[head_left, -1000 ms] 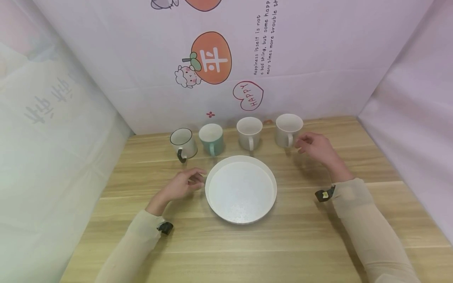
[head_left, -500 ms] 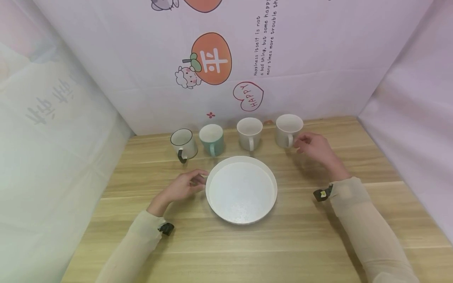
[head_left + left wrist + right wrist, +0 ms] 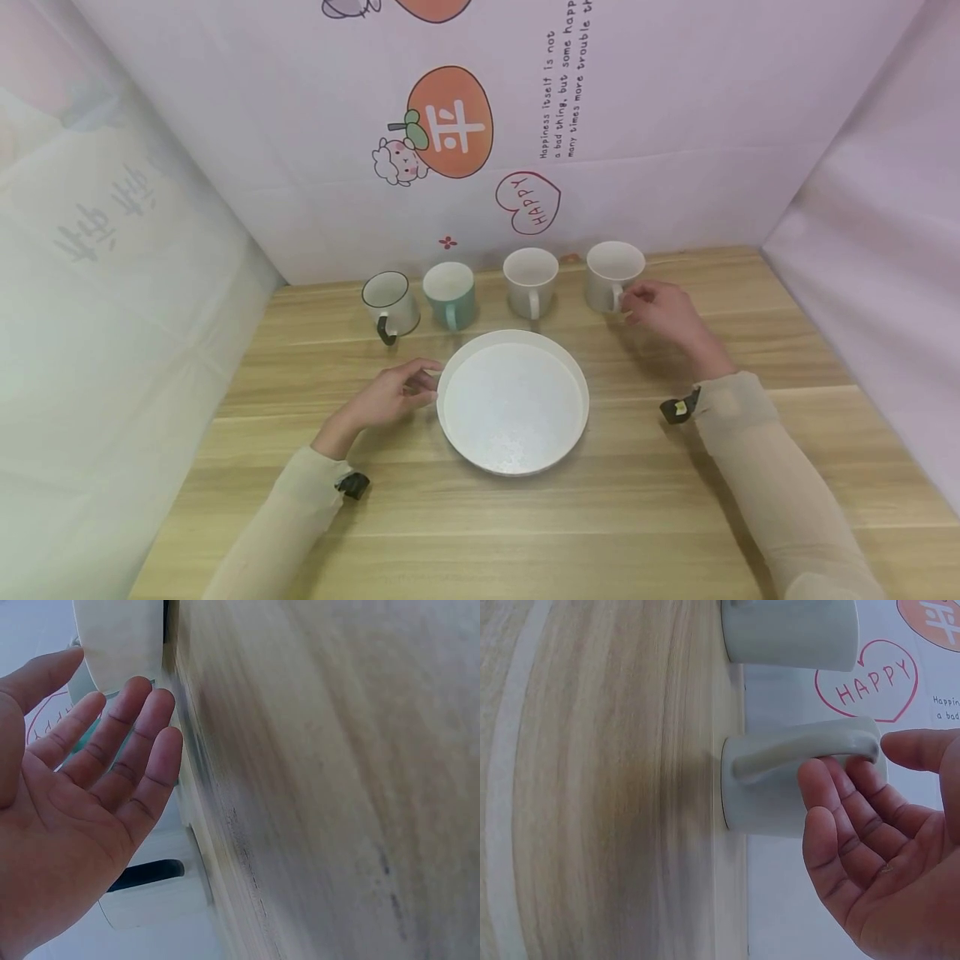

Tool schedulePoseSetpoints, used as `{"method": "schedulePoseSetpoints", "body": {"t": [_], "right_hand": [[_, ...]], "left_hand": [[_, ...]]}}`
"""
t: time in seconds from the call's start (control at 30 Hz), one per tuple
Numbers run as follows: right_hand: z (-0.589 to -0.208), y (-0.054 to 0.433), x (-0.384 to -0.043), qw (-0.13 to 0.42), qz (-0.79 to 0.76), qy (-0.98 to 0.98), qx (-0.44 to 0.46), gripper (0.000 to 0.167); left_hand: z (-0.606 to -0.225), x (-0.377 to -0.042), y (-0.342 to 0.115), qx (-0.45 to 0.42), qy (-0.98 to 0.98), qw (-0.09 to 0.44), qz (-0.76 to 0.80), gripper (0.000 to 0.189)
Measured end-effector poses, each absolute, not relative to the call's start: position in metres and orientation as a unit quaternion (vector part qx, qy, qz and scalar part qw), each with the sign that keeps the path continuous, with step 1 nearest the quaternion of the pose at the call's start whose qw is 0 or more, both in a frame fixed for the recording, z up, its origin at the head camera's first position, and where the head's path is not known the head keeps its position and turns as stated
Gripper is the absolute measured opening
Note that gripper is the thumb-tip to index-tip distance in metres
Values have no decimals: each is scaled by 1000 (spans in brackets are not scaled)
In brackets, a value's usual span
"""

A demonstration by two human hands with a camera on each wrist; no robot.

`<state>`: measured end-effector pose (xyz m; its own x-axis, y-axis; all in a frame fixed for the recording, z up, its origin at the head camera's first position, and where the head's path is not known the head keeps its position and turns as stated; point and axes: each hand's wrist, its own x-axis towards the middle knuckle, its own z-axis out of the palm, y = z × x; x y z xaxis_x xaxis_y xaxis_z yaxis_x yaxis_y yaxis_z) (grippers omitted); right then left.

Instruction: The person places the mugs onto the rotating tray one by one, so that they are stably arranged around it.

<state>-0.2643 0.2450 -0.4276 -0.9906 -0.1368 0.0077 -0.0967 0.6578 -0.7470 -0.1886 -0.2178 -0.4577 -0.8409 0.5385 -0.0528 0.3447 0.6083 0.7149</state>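
Backdrop point(image 3: 660, 100) "HAPPY" point(image 3: 528, 203) | left grip point(image 3: 388, 395) wide by tray point(image 3: 512, 407) | right grip point(image 3: 663, 313) at mug point(image 3: 602, 289), hold unclear

From the head, the table point(image 3: 480, 533) is viewed downward, towards its far edge. From each wrist this edge is faced lower, closer, sideways; the black handle point(image 3: 386, 332) is shared with the left view, the heart point(image 3: 528, 202) with the right.

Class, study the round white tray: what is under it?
The white tray appears to rest on the wooden table, seen around it; the surface directly beneath is covered and cannot be seen.
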Motion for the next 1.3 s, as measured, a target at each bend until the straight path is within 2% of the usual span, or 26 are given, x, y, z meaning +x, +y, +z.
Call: {"method": "schedulePoseSetpoints", "body": {"t": [0.43,1.03,1.3], "right_hand": [[-431,245,-270,13,-401,912,-79,32],[-435,259,-268,36,-433,899,-53,35],[-428,253,-267,46,-436,898,-37,47]], "left_hand": [[-458,-188,-217,247,889,140,360,47],[-458,-186,-217,243,885,153,367,49],[-458,-187,-217,248,883,153,367,50]]}}
